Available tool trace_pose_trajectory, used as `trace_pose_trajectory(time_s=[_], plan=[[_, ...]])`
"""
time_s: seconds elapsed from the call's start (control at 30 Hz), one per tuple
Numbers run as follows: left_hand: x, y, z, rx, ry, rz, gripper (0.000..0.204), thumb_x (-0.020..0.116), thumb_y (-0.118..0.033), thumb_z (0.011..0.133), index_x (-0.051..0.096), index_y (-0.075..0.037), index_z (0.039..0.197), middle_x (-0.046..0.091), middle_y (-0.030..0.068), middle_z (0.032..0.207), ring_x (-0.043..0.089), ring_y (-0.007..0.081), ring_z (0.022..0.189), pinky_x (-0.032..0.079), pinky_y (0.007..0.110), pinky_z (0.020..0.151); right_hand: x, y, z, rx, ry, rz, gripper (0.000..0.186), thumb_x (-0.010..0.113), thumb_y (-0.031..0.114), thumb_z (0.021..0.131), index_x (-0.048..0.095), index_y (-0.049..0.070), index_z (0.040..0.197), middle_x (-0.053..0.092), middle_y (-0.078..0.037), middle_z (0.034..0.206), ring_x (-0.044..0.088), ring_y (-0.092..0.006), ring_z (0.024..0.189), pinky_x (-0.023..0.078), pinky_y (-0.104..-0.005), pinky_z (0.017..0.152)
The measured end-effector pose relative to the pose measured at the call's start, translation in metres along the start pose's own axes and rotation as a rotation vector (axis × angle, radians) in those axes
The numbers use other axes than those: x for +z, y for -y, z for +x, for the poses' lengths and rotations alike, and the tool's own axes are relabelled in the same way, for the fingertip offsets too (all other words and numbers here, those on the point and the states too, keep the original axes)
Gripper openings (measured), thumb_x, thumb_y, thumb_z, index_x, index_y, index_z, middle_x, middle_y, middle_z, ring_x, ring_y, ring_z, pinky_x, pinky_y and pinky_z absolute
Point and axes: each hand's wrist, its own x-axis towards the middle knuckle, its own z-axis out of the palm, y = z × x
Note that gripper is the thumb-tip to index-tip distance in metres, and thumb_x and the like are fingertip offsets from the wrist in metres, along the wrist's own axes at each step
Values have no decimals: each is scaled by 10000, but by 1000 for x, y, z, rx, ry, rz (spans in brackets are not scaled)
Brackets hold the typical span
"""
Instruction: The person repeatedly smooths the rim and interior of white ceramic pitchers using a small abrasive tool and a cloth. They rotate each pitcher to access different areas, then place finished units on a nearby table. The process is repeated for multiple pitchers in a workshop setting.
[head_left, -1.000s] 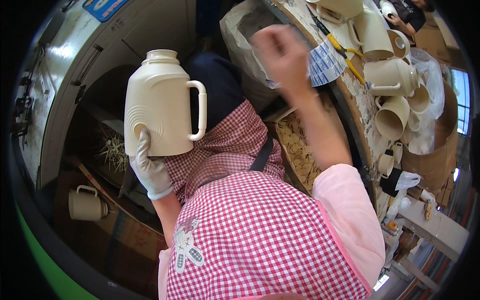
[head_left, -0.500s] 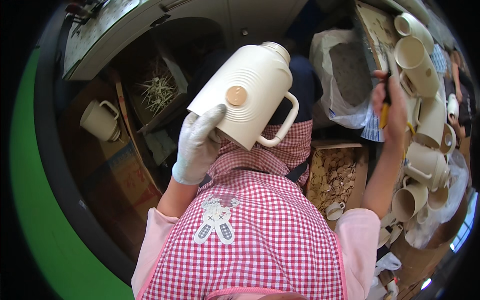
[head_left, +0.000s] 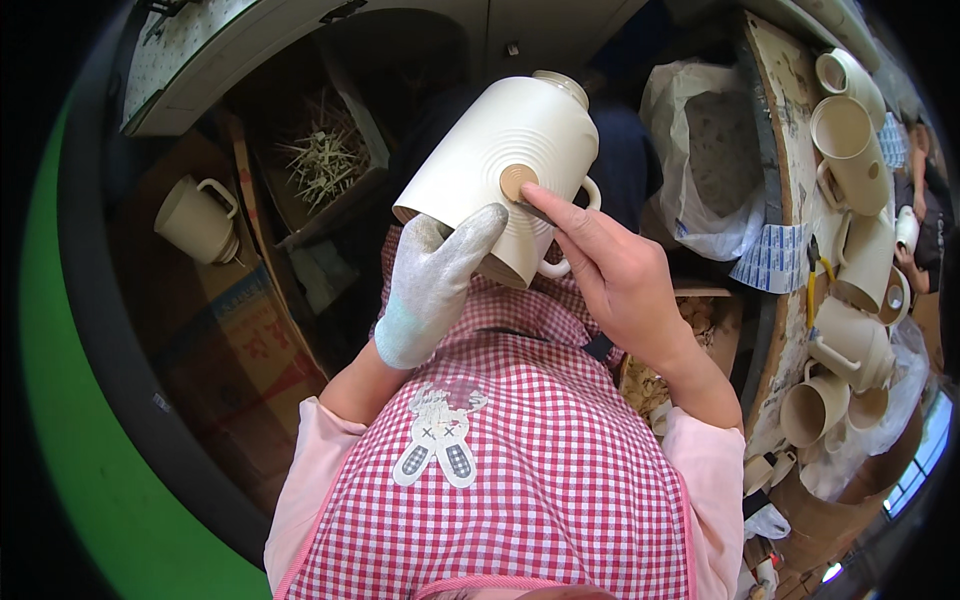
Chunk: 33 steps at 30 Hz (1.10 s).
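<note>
My gloved left hand grips the open lower end of a cream jug body, which lies tilted, with its neck toward the upper right and a handle on its right side. A small round tan disc sits amid the ridged rings on its side. My bare right hand has its index fingertip at the disc; the other fingers are curled, and what they hold, if anything, is hidden.
Cream jugs, yellow-handled pliers and printed sheets lie on the right bench. A box of tan discs is below; a plastic bag, strip-filled box and another jug surround me. A person works far right.
My right hand has moved from beside the pliers at the bench leftward onto the disc. The jug was upright earlier and is now tilted, held a little higher and farther right.
</note>
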Motion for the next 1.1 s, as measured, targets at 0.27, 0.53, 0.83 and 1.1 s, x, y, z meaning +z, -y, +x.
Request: trace_pose_trajectory(time_s=[0.27, 0.53, 0.83, 1.1], plan=[[6, 3, -1, 32, 7, 36, 443, 637, -222, 1032, 560, 50, 1373, 682, 158, 1249, 695, 223, 1114, 578, 353, 948, 12, 12, -5, -85, -147, -500, 699, 696, -24, 827, 593, 214, 1476, 559, -62, 720, 590, -177, 556, 489, -297, 502], [21, 22, 8, 327, 21, 321, 405, 583, -196, 1059, 583, 91, 1344, 679, 135, 1245, 675, 172, 1027, 552, 279, 814, 14, 17, -11, -21, -220, -732, 711, 637, 26, 869, 538, 319, 1509, 562, -79, 703, 609, -252, 566, 502, -381, 517], [10, 36, 16, 545, 7, 350, 349, 581, -216, 1058, 669, 108, 1155, 727, 116, 973, 680, 139, 872, 548, 287, 725, 36, 29, -6, 16, -208, -903, 684, 663, 50, 872, 531, 289, 1499, 667, -75, 783, 689, -287, 643, 542, -389, 561], [-30, 14, 2, 464, 162, 99, 427, 673, -269, 1023, 632, 90, 1252, 723, 121, 1121, 701, 171, 985, 577, 310, 862, 9, 17, -10, -81, -439, 93, 341, 596, 221, 1057, 640, 117, 1378, 707, -36, 1032, 579, -69, 732, 447, -210, 624]])
